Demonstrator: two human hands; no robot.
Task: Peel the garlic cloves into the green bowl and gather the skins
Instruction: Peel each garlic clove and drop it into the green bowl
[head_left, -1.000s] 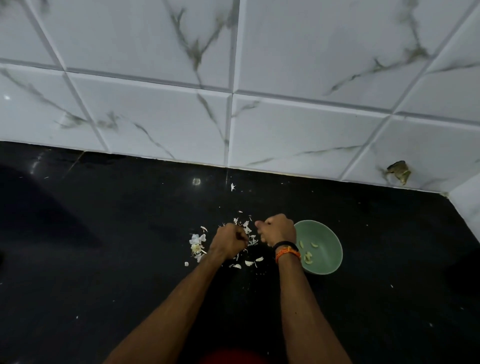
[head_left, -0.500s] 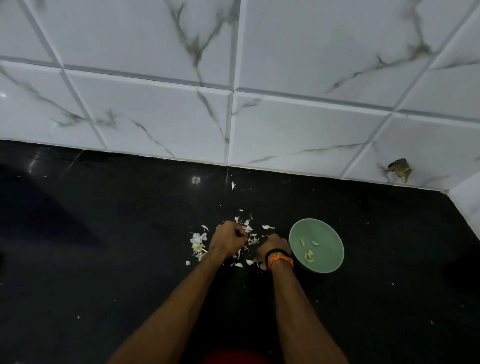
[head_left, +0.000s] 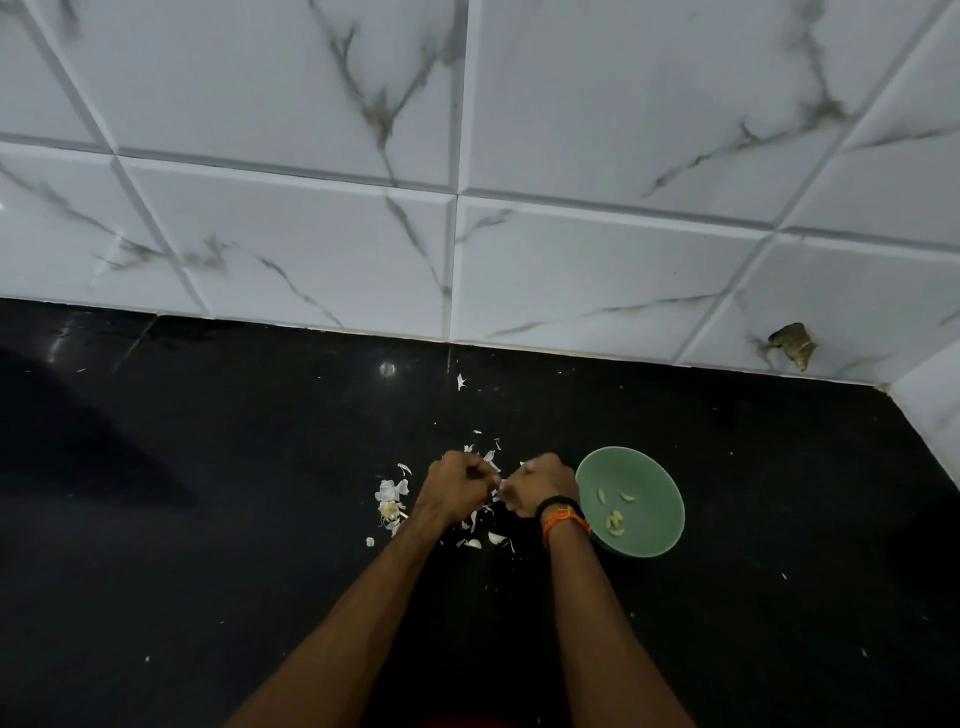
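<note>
Green bowl (head_left: 655, 540) on black desk (head_left: 208, 519), few peeled cloves (head_left: 615, 519) inside. My left hand (head_left: 460, 488) and right hand (head_left: 540, 486) just left of bowl, fingers curled, together pinching small garlic piece (head_left: 497, 484). Skins (head_left: 390, 501) scattered left of bowl. Tiled wall (head_left: 467, 208) behind bowl.

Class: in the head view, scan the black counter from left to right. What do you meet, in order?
Garlic remnant with skins → left hand → right hand → green bowl holding peeled cloves.

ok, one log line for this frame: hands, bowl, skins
left hand: curled, at clove | right hand: curled, at clove | green bowl: few peeled cloves | skins: scattered on counter, ungathered
</note>
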